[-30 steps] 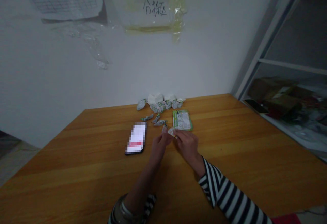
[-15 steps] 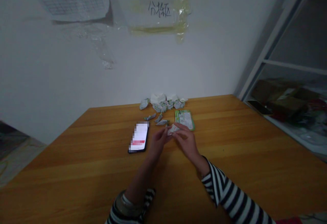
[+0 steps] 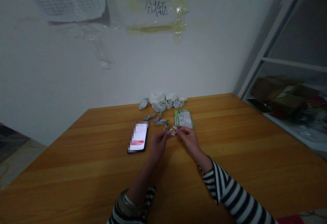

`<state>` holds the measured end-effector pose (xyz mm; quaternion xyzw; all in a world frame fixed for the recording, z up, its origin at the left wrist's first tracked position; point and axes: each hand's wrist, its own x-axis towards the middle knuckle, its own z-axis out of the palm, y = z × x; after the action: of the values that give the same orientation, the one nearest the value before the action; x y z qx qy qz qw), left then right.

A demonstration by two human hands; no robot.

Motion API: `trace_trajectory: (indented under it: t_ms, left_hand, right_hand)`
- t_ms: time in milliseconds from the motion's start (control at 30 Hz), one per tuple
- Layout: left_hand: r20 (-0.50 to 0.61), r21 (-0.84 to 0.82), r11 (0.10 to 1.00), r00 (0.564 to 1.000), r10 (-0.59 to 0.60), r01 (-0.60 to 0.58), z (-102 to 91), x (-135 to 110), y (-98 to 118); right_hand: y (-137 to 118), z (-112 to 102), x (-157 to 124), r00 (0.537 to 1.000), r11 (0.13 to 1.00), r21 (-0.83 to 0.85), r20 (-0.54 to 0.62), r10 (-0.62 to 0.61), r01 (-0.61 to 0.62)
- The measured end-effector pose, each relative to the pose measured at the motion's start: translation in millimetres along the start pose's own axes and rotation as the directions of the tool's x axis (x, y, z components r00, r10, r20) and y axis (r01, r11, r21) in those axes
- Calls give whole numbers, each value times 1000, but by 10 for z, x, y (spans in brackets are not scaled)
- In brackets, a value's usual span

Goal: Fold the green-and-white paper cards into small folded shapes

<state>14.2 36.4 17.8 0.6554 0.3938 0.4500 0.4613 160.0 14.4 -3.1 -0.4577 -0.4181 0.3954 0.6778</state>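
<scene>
Left hand [image 3: 158, 144] and right hand [image 3: 189, 139] pinch a small wrapper [image 3: 173, 131] between them, over table [image 3: 102, 176]. Green-and-white packet [image 3: 183, 117] just beyond right hand. Phone [image 3: 138, 137], screen lit, left of left hand. Twisted wrappers [image 3: 161, 122] farther out; crumpled wrappers [image 3: 159, 106] at far edge by the wall [image 3: 204, 53]. Cardboard boxes [image 3: 283, 94] far right.

Our sleeves [image 3: 228, 190] striped black and white, our small wrapper [image 3: 173, 130] white with yellow, the packet [image 3: 183, 118] green and white, our tabletop [image 3: 230, 145] orange-brown, our phone [image 3: 138, 137] black-edged.
</scene>
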Motion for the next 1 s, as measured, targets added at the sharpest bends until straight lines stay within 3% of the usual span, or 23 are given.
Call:
trace_trajectory:
  t_ms: [267, 433, 600, 767, 1000]
  left_hand:
    - [-77, -276, 954, 987, -142, 116, 35, -6, 12]
    - [-127, -433, 881, 955, -269, 191, 57, -18, 12]
    - [-122, -568, 799, 940, -318, 197, 82, -8, -42]
    - [-88, -560, 806, 954, -287, 191, 91, -8, -70]
    - [-142, -471, 864, 951, -275, 179, 74, -10, -56]
  right_hand:
    - [63, 17, -8, 996, 991, 104, 16, 86, -87]
    - [77, 54, -25, 999, 996, 77, -23, 47, -45]
    - [44, 95, -52, 996, 997, 66, -76, 35, -30]
    - [41, 106, -67, 993, 994, 99, -100, 59, -49]
    - [69, 125, -90, 994, 988, 145, -78, 72, -60]
